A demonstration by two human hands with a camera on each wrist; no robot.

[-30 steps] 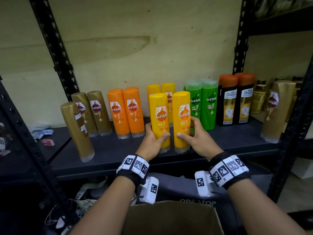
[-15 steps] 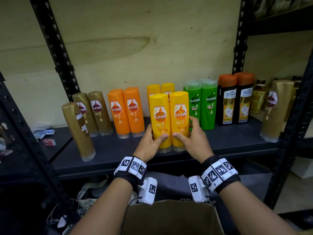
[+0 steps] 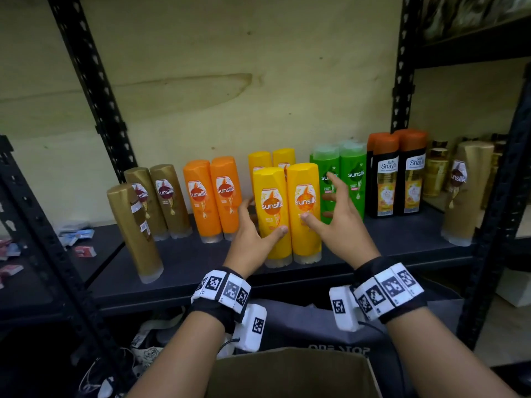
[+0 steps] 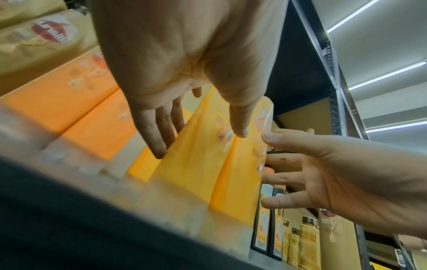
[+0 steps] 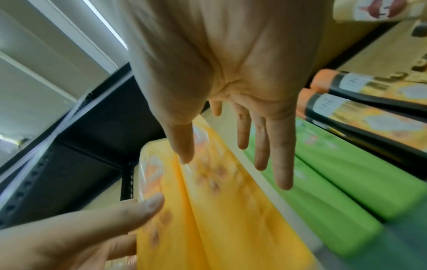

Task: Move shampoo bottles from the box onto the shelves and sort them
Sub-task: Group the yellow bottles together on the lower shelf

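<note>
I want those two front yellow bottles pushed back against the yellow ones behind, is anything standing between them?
Nothing visible does. The two front yellow bottles stand directly ahead of the back yellow pair, with only bare shelf apparent between. The left hand and right hand are open beside them.

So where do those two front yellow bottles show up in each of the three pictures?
Head view: the two front yellow bottles stand upright mid-shelf, between the left hand and right hand.
Left wrist view: they slant across the centre, beyond the fingers.
Right wrist view: they fill the lower middle.
Shared landmark: the green bottles beside them, also seen in the right wrist view.
</note>
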